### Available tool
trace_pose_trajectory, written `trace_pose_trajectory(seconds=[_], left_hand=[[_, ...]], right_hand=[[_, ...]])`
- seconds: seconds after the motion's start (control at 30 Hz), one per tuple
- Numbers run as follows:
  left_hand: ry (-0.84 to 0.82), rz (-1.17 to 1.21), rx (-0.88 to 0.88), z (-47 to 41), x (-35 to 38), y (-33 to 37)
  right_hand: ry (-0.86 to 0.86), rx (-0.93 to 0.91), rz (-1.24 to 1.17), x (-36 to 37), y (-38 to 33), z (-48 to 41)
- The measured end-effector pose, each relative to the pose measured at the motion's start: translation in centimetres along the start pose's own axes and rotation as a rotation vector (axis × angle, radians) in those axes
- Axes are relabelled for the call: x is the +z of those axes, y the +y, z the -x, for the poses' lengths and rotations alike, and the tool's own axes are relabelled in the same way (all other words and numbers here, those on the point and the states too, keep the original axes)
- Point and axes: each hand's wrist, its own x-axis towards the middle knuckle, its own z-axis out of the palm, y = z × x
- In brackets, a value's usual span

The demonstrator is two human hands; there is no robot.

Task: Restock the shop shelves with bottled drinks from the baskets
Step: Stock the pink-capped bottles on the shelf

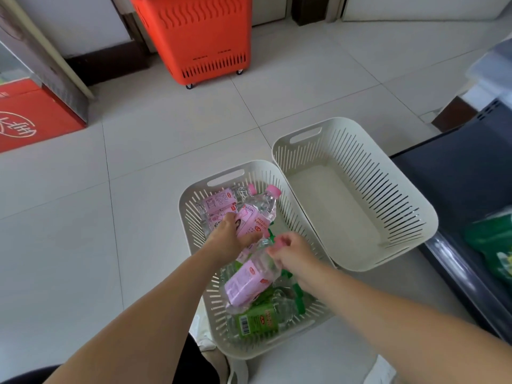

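- Bottled drinks [219, 209], head view: heaped in the loaded basket [191, 217], a cream slotted one on the tiled floor [138, 189] directly below the camera. Pink-label ones lie toward its far end, green-label bottles [257, 318] at its near end.
- Left hand [230, 239]: over the middle of the loaded basket, fingers wrapped round the body of a pink-label bottle [259, 214]. The cap points away and sits above the heap.
- Right hand [293, 254]: over the basket's right half, fingers curled tight about the cap end of a second pink-label bottle [249, 278]. Its base tips down toward the basket's near end.
- Progress, as judged: the empty basket [388, 189], touching the loaded basket's right rim, holds nothing, so one load looks spent. The loaded basket has a good many bottles left. Two are in hand, none yet at a shelf. Roughly midway.
- Dark shelf [457, 184]: right of the loaded basket, beyond the empty one. A green packet [493, 239] lies on it, blurred. Whether any bottles stand there cannot be told.
- Edges: the basket walls are high. Bottles must clear the right rim, then pass over the empty basket to reach the shelf lip.
- Open room: bare floor left of and beyond the loaded basket. The orange wheeled basket [202, 37] is well beyond it, the red carton [27, 117] far to its left.
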Motion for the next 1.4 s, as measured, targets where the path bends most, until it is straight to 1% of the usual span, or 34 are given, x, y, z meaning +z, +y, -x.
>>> trace_pose_trajectory(seconds=[0.03, 0.1, 0.17, 0.2, 0.3, 0.33, 0.43, 0.5, 0.57, 0.63, 0.7, 0.73, 0.8, 0.9, 0.97, 1.07, 1.13, 1.23, 1.3, 1.4], left_hand=[[0.021, -0.028, 0.007, 0.3, -0.2, 0.3], [0.037, 0.024, 0.008, 0.9, -0.9, 0.8], [0.030, 0.175, -0.009, 1.8, -1.8, 1.6], [0.004, 0.292, -0.016, 2.3, -2.3, 2.0], [-0.203, 0.718, -0.051, 3.6, -3.8, 3.4], [-0.264, 0.814, -0.055, 4.1, -4.1, 3.9], [-0.426, 0.962, -0.006, 5.8, -4.7, 5.3], [-0.570, 1.015, 0.048, 7.0, -4.6, 6.0], [-0.691, 1.014, 0.115, 8.2, -4.4, 6.8], [-0.741, 1.005, 0.171, 9.5, -4.1, 7.9], [-0.718, 1.012, 0.204, 10.6, -3.8, 9.4], [-0.681, 1.004, 0.226, 11.2, -3.7, 10.1], [-0.619, 0.956, 0.263, 12.2, -3.6, 11.5], [-0.570, 0.900, 0.273, 13.2, -3.4, 13.0], [-0.565, 0.907, 0.265, 13.7, -3.4, 13.8], [-0.605, 0.961, 0.280, 13.6, -4.0, 14.6], [-0.643, 1.013, 0.276, 13.3, -4.6, 14.9], [-0.711, 1.127, 0.274, 12.8, -5.2, 15.1], [-0.762, 1.199, 0.303, 12.5, -5.3, 15.6], [-0.763, 1.231, 0.318, 12.0, -5.4, 16.3]], right_hand=[[0.001, -0.066, 0.036, -0.8, -0.9, 0.4], [0.023, -0.162, 0.088, -2.7, -2.4, 1.3], [0.066, -0.220, 0.091, -4.8, -3.8, 2.4], [0.077, -0.232, 0.066, -5.8, -4.5, 3.0], [0.069, -0.284, -0.030, -8.6, -6.8, 5.4], [0.072, -0.308, -0.057, -9.3, -7.4, 6.1], [0.110, -0.373, -0.194, -11.2, -8.5, 8.3], [0.152, -0.400, -0.348, -12.3, -8.8, 9.4], [0.192, -0.414, -0.518, -13.3, -9.2, 10.6], [0.215, -0.437, -0.654, -14.0, -9.5, 11.8], [0.230, -0.464, -0.724, -14.4, -9.7, 12.7], [0.237, -0.471, -0.745, -14.4, -9.8, 13.1], [0.235, -0.488, -0.759, -14.6, -10.1, 13.9], [0.217, -0.493, -0.756, -15.0, -10.4, 14.9], [0.161, -0.448, -0.775, -15.3, -10.4, 15.1], [-0.044, -0.387, -0.776, -16.0, -10.7, 15.3], [-0.221, -0.428, -0.731, -16.5, -11.1, 15.5], [-0.389, -0.526, -0.756, -16.9, -11.0, 15.0], [-0.436, -0.509, -0.734, -16.5, -10.7, 14.8], [-0.388, -0.521, -0.662, -16.3, -10.6, 14.6]])
